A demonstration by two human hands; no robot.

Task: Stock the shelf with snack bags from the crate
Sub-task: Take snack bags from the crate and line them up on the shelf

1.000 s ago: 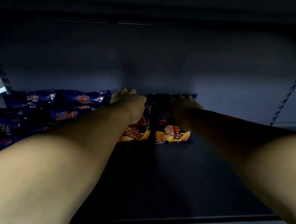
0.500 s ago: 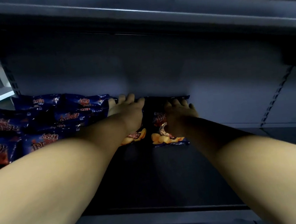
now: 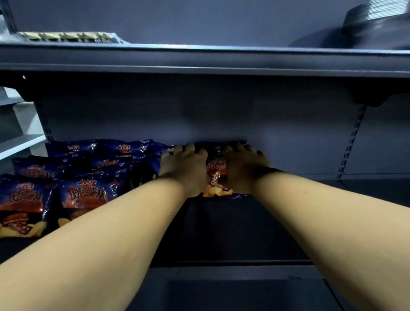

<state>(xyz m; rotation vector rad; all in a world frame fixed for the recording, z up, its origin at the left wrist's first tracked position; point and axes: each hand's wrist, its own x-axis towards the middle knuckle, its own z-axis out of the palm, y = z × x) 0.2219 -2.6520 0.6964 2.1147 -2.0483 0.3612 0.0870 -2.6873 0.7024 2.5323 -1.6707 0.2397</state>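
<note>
**Two hands on the bags at the back of the shelf**

A dark blue snack bag (image 3: 217,179) lay flat at the back of the shelf (image 3: 218,229), its top edge against the rear panel (image 3: 195,116). The right hand (image 3: 244,168) rested on it, fingers curled over the top edge. Just beside it, the left hand (image 3: 185,171) lay on a second bag (image 3: 156,165), which was mostly hidden under the palm; its fingers too bent over the far end of the pack. Whether either hand truly gripped or only pressed down, I could not tell from where I stood. Both bare forearms reached in deep, side by side.

To the left, a heap of the same blue bags (image 3: 76,177) filled that part of the shelf, with two in front (image 3: 21,205) showing orange chips on the print. The second bag touched this heap.

Above hung another shelf (image 3: 215,61), holding a stack of dark round things (image 3: 384,22) at the right and a blurred yellowish pack (image 3: 67,37) at the left.
</note>
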